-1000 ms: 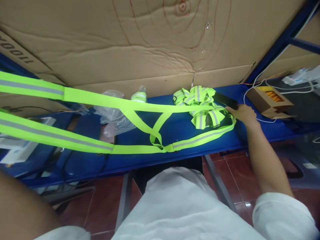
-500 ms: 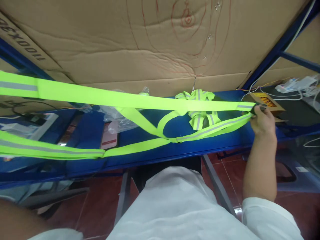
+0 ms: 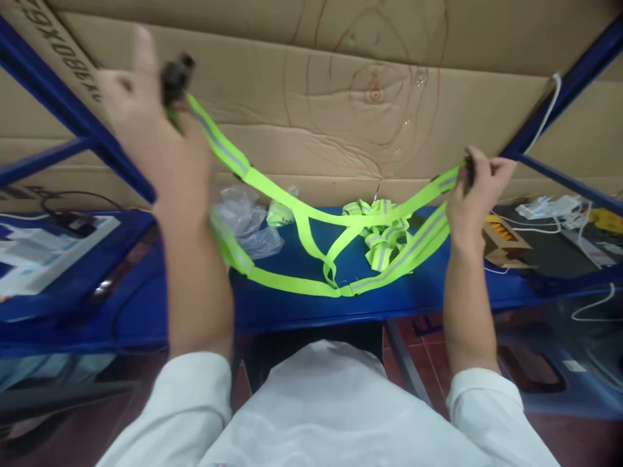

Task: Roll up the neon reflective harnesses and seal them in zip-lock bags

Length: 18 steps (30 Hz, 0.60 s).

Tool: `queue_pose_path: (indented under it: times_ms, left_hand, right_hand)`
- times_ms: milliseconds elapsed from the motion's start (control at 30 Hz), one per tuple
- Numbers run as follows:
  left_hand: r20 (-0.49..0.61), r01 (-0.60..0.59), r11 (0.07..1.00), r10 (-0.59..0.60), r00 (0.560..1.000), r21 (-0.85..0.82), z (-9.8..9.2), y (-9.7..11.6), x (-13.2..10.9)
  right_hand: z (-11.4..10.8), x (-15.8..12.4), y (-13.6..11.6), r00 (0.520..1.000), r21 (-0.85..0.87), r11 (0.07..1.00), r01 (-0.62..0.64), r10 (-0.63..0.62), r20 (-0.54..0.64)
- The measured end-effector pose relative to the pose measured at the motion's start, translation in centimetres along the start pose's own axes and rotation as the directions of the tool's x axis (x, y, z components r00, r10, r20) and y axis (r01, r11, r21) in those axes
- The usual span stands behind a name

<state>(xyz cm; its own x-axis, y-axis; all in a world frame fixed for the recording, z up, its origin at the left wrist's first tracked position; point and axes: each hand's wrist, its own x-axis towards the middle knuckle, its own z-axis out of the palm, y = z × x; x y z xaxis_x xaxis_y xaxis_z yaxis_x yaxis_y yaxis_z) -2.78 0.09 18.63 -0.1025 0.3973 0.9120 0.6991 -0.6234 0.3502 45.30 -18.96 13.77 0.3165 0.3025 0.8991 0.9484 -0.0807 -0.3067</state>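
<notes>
A neon yellow reflective harness (image 3: 287, 194) of elastic straps with grey stripes hangs in a sagging loop between my two hands. My left hand (image 3: 156, 117), raised and blurred, grips the harness's left end by a black buckle (image 3: 176, 78); its index finger points upward. At the right, my right hand (image 3: 479, 188) is closed around the other end, where a small black buckle part (image 3: 470, 171) shows between the fingers. Two short straps meet low in the middle of the loop. Behind it, a bundle of similar neon straps (image 3: 382, 250) lies on the blue table.
On the blue table (image 3: 292, 311) lie clear plastic bags (image 3: 243, 217) and, at the left, a white tray-like piece (image 3: 58, 253). An open cardboard box (image 3: 506, 240) and white cables sit at the right. A cardboard wall (image 3: 272, 71) and blue frame posts (image 3: 87, 136) stand behind.
My left hand has come into view at the upper left with its end of the harness. The straps, stretched taut before, now sag. My right hand has moved left and up.
</notes>
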Motion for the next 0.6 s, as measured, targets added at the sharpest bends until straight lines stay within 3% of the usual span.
queue_pose_path:
  times_ms: [67, 133, 167, 233, 367, 467, 600]
  left_hand:
    - [0.051, 0.073, 0.99, -0.08, 0.996, 0.122, 3.8, 0.7, -0.1]
    - [-0.008, -0.02, 1.0, 0.02, 1.0, -0.001, 6.6, 2.9, -1.2]
    - [0.023, -0.109, 0.991, 0.111, 0.994, -0.075, 7.2, 4.4, -2.0]
    - [0.13, -0.188, 0.968, 0.21, 0.969, -0.167, 7.2, 7.9, -3.7]
    - [0.237, -0.209, 0.97, 0.234, 0.943, -0.128, 4.8, 13.4, -6.3]
    - [0.255, -0.197, 0.975, 0.218, 0.942, -0.105, 4.2, 14.8, -6.9]
    - [0.255, -0.199, 0.975, 0.217, 0.942, -0.094, 4.8, 14.9, -7.3]
  right_hand:
    - [1.1, 0.9, -4.4, 0.995, 0.109, 0.989, 0.098, -0.099, 0.006]
    - [1.9, 1.3, -8.8, 0.991, 0.203, 0.974, 0.104, -0.118, 0.059]
    - [2.2, 1.3, -10.8, 0.982, 0.233, 0.966, 0.115, -0.145, 0.117]
    - [3.0, 0.9, -14.2, 0.961, 0.286, 0.946, 0.15, -0.208, 0.184]
    - [4.4, -0.6, -18.3, 0.93, 0.33, 0.924, 0.192, -0.278, 0.239]
    - [4.8, -1.4, -19.5, 0.932, 0.256, 0.951, 0.175, -0.244, 0.267]
    - [4.8, -1.7, -19.8, 0.955, 0.249, 0.955, 0.159, -0.213, 0.205]
